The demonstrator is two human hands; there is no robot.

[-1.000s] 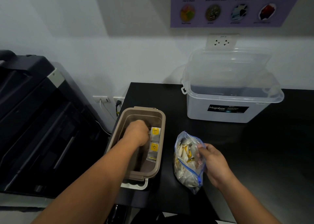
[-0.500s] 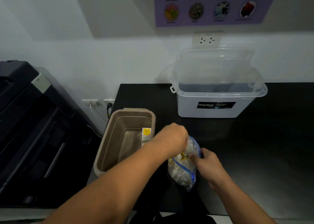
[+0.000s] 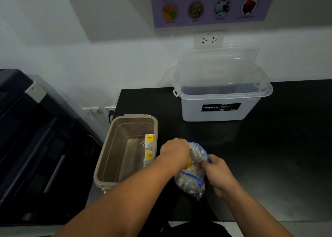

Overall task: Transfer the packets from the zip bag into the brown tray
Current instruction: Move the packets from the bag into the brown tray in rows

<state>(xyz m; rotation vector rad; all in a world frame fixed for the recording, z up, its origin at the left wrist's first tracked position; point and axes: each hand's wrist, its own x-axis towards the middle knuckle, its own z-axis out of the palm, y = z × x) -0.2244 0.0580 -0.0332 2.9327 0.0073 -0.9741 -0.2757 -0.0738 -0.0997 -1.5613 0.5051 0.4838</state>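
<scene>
Near the front edge of the black bench (image 3: 269,147), the clear plastic zip bag with a blue seal (image 3: 193,181) stands slumped between both hands, stuffed with small pale packets. The left hand (image 3: 173,151) reaches into the bag's mouth; its fingers are hidden inside, so I cannot tell whether its grip has closed on a packet. The right hand (image 3: 218,173) pinches the bag's rim, its grip closed on the plastic to hold the mouth open. Just beside the bag on the left sits the brown rectangular plastic tray (image 3: 125,118), with two white packets bearing yellow labels (image 3: 148,149) leaning against its right inner wall; most of the packets appear to be in the bag yet.

Risks, as I judge them: the bag is soft and full, so a withdrawing fist could drag extra packets out and spill them on the bench, or tip the bag if the right hand slackens. The tray stands at the bench's left corner and seems to overhang the near edge a little, so a knock from the forearm might push it off.

Readable writing: the translucent lidded storage box (image 3: 221,111) at the back carries a black label reading "Megabox"; its smaller print is illegible. The yellow packet labels and the captions on the purple wall poster (image 3: 206,12) are too blurred to read.
</scene>
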